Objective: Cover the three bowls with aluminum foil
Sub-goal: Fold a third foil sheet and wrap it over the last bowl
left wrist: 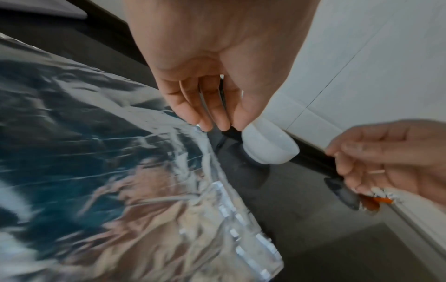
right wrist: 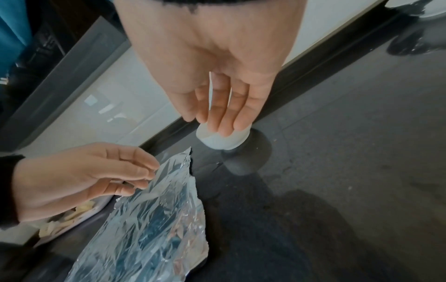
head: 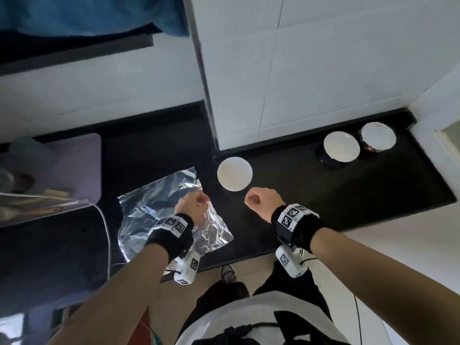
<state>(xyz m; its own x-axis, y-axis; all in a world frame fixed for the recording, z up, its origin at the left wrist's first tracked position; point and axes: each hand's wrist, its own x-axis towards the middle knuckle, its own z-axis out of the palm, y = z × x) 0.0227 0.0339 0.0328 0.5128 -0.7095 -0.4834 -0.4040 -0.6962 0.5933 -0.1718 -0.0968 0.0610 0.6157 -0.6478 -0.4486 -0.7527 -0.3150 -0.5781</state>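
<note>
A crinkled sheet of aluminum foil (head: 159,207) lies flat on the black counter (head: 323,200). To its right stands an uncovered white bowl (head: 234,173). Two foil-covered bowls (head: 341,146) (head: 378,136) sit at the far right by the wall. My left hand (head: 194,202) hovers over the foil's right part, fingers relaxed, holding nothing. My right hand (head: 258,200) hangs just in front of the white bowl, also with nothing in it. In the left wrist view the left hand (left wrist: 222,124) is above the foil (left wrist: 108,181), near the bowl (left wrist: 270,147). In the right wrist view the right hand (right wrist: 217,118) partly hides the bowl (right wrist: 217,142).
A purple mat (head: 74,165) and a tray of pale items (head: 37,207) lie at the left, with a white cable (head: 107,232) beside them. The white tiled wall (head: 298,70) closes off the back. The counter's front edge runs just under my wrists.
</note>
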